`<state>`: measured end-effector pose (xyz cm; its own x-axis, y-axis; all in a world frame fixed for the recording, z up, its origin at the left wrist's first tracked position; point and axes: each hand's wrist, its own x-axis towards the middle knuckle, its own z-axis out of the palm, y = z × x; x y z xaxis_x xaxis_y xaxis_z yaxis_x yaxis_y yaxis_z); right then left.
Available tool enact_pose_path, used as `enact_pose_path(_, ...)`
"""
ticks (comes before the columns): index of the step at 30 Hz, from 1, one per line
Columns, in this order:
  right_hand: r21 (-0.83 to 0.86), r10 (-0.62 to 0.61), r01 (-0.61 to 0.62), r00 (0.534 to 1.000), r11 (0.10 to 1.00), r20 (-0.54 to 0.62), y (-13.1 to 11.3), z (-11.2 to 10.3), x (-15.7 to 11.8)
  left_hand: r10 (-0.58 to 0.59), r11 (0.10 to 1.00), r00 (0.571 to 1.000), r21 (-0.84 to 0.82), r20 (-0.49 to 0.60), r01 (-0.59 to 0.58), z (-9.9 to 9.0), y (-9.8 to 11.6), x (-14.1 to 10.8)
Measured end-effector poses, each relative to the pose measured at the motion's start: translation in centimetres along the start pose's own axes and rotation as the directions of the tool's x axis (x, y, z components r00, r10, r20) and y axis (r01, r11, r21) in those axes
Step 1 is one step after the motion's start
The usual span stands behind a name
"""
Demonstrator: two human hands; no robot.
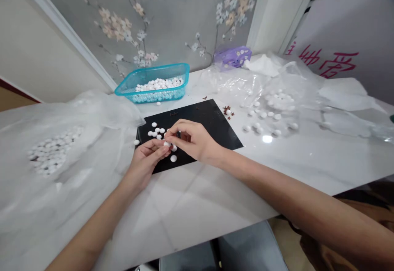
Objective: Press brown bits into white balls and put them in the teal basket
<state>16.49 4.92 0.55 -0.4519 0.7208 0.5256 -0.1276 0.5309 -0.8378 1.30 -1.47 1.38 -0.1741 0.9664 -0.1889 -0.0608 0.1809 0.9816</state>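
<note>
Over a black mat (215, 127), my left hand (149, 154) pinches a small white rounded piece (167, 144) between thumb and fingertips. My right hand (193, 140) meets it from the right, thumb and index finger closed together right at that piece. Whatever the right fingertips hold is too small or too hidden to name. Several more white rounded pieces (154, 124) lie loose on the mat around the hands, one of them (173, 158) just below the fingers. Another piece (136, 142) rests by the mat's left edge.
Behind the mat stands a turquoise basket (129, 88) of white pieces. Clear plastic bags with more white pieces lie left (101, 148) and right (240, 86). Small reddish-brown bits (228, 111) sit right of the mat. A purple bag (232, 57) is against the wall.
</note>
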Motion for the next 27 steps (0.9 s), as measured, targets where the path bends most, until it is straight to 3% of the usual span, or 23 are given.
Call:
enact_pose_path(16,-0.081,-0.192,0.201,0.976,0.976,0.104,0.0,-0.56,-0.29,-0.026,0.991,0.999,-0.129,0.026,0.029,-0.34,-0.32,0.57)
enact_pose_path(27,-0.028,-0.147,0.153,0.977,0.988,0.152,0.45,-0.47,-0.03,-0.019,0.994,0.998,-0.105,0.06,0.025,-0.61,-0.42,0.53)
